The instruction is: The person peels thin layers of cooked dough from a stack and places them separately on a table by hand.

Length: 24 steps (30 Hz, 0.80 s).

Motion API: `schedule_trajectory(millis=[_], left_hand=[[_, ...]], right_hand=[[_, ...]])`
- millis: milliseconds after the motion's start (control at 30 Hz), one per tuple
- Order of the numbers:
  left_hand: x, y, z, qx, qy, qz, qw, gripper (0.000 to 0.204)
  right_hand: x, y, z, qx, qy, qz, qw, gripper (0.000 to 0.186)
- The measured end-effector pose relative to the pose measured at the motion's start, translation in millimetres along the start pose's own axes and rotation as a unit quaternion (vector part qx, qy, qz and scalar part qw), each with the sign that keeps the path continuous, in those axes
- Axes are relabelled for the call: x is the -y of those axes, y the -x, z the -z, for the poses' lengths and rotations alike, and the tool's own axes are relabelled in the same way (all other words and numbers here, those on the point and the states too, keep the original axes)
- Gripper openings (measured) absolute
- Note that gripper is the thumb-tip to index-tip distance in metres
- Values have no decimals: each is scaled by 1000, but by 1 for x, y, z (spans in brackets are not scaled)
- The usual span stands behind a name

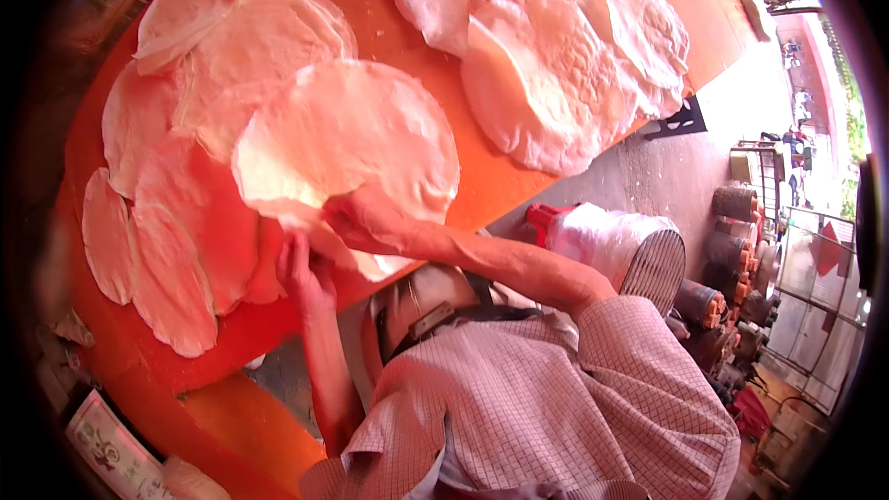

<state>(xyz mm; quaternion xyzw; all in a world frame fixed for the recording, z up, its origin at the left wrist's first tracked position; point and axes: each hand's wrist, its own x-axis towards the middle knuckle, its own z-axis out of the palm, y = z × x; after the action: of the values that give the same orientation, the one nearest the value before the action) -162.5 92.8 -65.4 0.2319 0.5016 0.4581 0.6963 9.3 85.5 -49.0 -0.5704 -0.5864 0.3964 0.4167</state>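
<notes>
A large, thin, round flatbread [361, 125], pale and slightly wavy, lies near the edge of the orange table [491, 190]. My right hand [366, 219] is closed on its near edge, fingers curled. Just left of it, my left hand [304, 268] pinches the same edge with thumb and fingers together. Between the hands the rim is lifted and folded, and a flap hangs down toward me. Overlapping flatbreads [171, 241] spread out to the left, partly under this one. Farther off to the right lies another loose pile of flatbreads [565, 74], some with curled edges.
Beyond the table's right edge stand a plastic-wrapped bundle [593, 236] with a round ribbed end and a red thing behind it. Dark cylindrical machine parts [727, 268] line the right side, beside a metal rack [759, 167]. A printed box [111, 444] sits at lower left.
</notes>
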Motion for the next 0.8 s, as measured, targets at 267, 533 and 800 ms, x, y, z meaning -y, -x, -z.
schedule_trajectory(millis=[267,533,800], left_hand=[[-8,-1,68,-11,88,-25,996,35],[-4,-2,70,-63,45,-7,997,24],[-29,4,45,-41,32,-48,998,23]], right_hand=[[12,-67,119,-109,-92,-46,989,16],[-43,-34,407,-398,75,-48,913,34],[-63,48,267,-358,441,-44,822,26]])
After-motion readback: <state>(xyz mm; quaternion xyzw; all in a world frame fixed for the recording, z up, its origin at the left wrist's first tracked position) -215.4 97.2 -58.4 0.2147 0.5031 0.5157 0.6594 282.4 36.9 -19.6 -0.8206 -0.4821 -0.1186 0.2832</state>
